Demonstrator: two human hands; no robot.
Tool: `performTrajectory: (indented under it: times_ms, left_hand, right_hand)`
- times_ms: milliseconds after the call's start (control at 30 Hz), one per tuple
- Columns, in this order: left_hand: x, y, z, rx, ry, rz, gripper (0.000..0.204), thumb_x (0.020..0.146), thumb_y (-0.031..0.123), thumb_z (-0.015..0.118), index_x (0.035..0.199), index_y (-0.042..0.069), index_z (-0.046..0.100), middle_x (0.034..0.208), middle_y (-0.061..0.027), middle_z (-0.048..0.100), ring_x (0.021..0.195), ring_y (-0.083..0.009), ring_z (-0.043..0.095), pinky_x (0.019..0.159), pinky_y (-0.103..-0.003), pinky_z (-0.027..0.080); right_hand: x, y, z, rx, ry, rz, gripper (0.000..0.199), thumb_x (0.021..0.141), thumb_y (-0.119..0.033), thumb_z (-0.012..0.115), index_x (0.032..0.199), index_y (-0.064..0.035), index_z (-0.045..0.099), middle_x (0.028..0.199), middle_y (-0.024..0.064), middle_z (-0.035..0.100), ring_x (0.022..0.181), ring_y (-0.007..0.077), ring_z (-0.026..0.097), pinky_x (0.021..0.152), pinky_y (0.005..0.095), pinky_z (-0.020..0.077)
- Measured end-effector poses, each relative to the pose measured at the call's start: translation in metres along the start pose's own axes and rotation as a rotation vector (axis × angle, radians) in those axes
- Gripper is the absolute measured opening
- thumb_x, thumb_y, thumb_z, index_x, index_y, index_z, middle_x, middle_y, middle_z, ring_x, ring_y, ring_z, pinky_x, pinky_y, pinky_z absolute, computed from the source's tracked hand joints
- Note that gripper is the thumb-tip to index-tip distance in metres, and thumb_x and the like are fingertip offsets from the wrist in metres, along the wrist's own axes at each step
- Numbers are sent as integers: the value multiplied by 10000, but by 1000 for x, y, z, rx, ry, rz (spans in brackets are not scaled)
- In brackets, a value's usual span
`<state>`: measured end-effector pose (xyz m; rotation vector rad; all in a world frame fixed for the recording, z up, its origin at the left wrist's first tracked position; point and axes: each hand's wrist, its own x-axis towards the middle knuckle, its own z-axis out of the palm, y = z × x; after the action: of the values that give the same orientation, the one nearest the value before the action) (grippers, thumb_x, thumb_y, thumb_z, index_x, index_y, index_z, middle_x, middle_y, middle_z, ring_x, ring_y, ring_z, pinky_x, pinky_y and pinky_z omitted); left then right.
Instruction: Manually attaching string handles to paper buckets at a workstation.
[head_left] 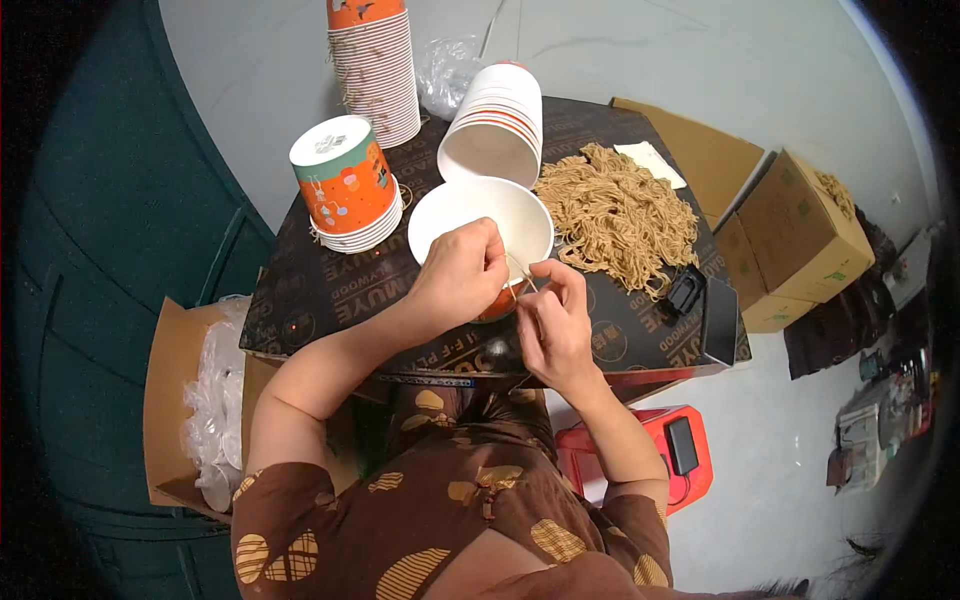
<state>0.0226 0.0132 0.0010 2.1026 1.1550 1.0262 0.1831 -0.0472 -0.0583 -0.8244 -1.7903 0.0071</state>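
Note:
Over the near rim of a paper bucket (440,215) with a white inside, my two hands meet. A thin tan cord (516,290) runs between them. My left hand (465,272) pinches it, thumb and fingers pressed together. Thumb and index finger of my right hand (556,325) also close on the cord, just to the right. The bucket lies tipped with its mouth toward me, and a bit of its orange outside shows under my hands. A tangled heap of tan cords (620,215) sits to the right of it.
Nested white buckets (490,130) lie behind. A tall bucket stack (375,80) and a shorter orange one (345,190) stand left, upside down. A black case (690,295) is at the table's right edge. Cardboard boxes (790,240) stand right, another (170,400) lower left.

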Motion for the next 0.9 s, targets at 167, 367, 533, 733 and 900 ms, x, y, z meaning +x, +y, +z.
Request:
performTrajectory:
  times_ms: [167, 367, 533, 733, 900]
  left_hand:
    - [-7, 5, -9, 2, -88, 20, 44, 818, 3, 614, 831, -28, 586, 763, -199, 644, 714, -370, 660, 647, -430, 510]
    - [-14, 6, -13, 152, -80, 306, 68, 820, -3, 656, 875, -8, 616, 800, -124, 633, 671, -227, 613, 640, -345, 492]
    - [-19, 2, -14, 148, -92, 449, 86, 794, -2, 657, 864, 7, 608, 779, -112, 610, 737, -290, 597, 729, -395, 481]
    - [-18, 1, -14, 95, -107, 422, 70, 805, 4, 659, 857, 5, 611, 778, -115, 620, 766, -301, 609, 735, -398, 484]
    - [-16, 0, -14, 78, -103, 386, 61, 818, 3, 664, 868, -1, 629, 803, -122, 644, 785, -286, 628, 728, -388, 497]
  right_hand:
    - [3, 3, 10, 23, 198, 164, 132, 844, 72, 664, 942, -8, 623, 878, 133, 611, 739, 257, 645, 619, 337, 514]
    - [4, 2, 15, 204, 232, 331, 66, 890, 22, 676, 938, 5, 636, 745, 66, 612, 596, 109, 549, 560, 256, 448]
    - [3, 1, 17, 287, 203, 464, 49, 929, -20, 675, 938, 10, 637, 715, -31, 554, 612, 22, 438, 546, 201, 376]
    - [0, 1, 17, 283, 179, 488, 65, 945, -36, 676, 929, 13, 636, 742, -78, 529, 630, 3, 405, 549, 175, 338]
    - [3, 0, 13, 175, 169, 371, 55, 930, -22, 684, 926, 25, 655, 723, -51, 542, 617, 19, 424, 546, 187, 348]
